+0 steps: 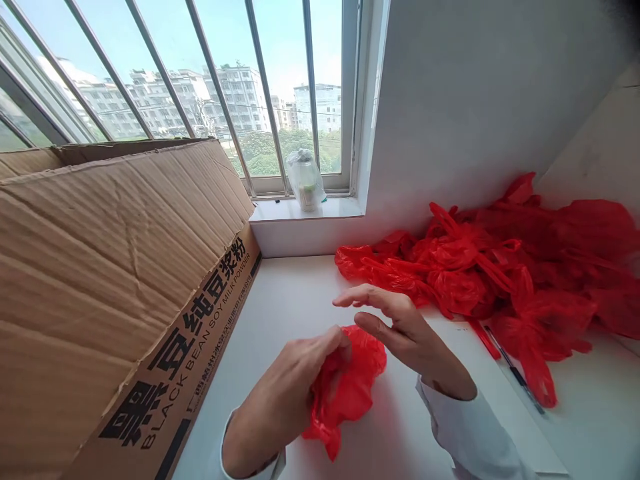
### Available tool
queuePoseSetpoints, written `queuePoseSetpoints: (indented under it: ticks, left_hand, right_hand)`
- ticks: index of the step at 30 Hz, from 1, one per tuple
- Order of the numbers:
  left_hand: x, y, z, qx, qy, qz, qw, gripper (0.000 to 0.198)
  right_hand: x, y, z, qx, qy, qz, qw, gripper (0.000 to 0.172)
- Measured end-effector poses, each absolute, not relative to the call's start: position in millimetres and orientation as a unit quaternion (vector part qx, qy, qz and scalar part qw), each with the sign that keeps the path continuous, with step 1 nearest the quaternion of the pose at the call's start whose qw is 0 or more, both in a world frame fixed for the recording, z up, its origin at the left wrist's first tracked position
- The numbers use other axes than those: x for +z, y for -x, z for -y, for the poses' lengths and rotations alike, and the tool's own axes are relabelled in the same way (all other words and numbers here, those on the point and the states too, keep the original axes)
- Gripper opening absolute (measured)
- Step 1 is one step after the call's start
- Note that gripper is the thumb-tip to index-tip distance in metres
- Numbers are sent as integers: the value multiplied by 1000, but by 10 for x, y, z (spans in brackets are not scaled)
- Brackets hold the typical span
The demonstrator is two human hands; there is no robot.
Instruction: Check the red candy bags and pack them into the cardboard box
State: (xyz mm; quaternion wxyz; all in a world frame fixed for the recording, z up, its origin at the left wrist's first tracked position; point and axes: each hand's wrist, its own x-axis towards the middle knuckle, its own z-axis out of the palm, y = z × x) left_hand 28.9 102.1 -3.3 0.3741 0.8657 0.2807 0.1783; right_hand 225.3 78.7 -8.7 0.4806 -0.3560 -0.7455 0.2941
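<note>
A crumpled red plastic bag [357, 380] is over the white tabletop, gripped by my left hand [285, 390]. The fingers of that hand curl round the bag's left side and are partly hidden by it. My right hand [397, 323] hovers just above and to the right of the bag, thumb and fingers apart, with nothing in it. Behind and to the right of this hand lies a large heap of red plastic bags [460, 267].
A big open cardboard box [115, 247] with black print fills the left side. A pen [515, 367] lies beside white paper [505, 413] at the right. On the windowsill [340, 208] stands a jar in a clear bag [306, 181], before a barred window.
</note>
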Motion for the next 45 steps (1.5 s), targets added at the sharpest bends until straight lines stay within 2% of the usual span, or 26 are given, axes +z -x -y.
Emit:
queuePoseSetpoints:
  ticks: [3,6,8,11,13,16,20,24,30,38,45]
  left_hand:
    - [-80,-353,-973,202,-914,-296,190,14]
    - [-117,-400,-1016,268,-904,-332,16,20]
    - [-151,-408,-1077,296,-894,-334,-50,21]
    - [-214,-402,-1151,307,-895,-316,-71,23]
    - [-238,-395,-1170,299,-900,-313,-54,25]
    - [-216,-367,-1167,282,-908,-309,-15,23]
    - [-125,-262,-1170,269,-914,-302,20,12]
    - [-32,-120,-1151,248,-913,-318,60,12]
    - [2,74,-920,149,-911,-328,200,16]
    - [-489,343,-894,9,-831,-407,380,14]
    - [-760,361,-1099,12,-776,-393,493,16]
  right_hand:
    - [-213,-2177,-944,362,368,722,462,30]
    - [-308,-2124,-1031,379,386,721,433,33]
    - [-349,-2119,-1055,381,399,719,423,34]
    - [-382,-2132,-1075,406,383,724,406,50]
    - [-392,-2143,-1092,394,378,731,409,44]
    - [-397,-2174,-1118,334,397,740,427,22]
    - [-379,-2254,-1114,274,436,745,424,14]
    - [-356,-2315,-1082,268,420,768,401,15]
    - [-454,-2489,-1105,245,479,778,325,14]
    - [-723,-2640,-1292,168,611,739,231,10]
    - [-849,-2508,-1319,103,676,698,214,12]
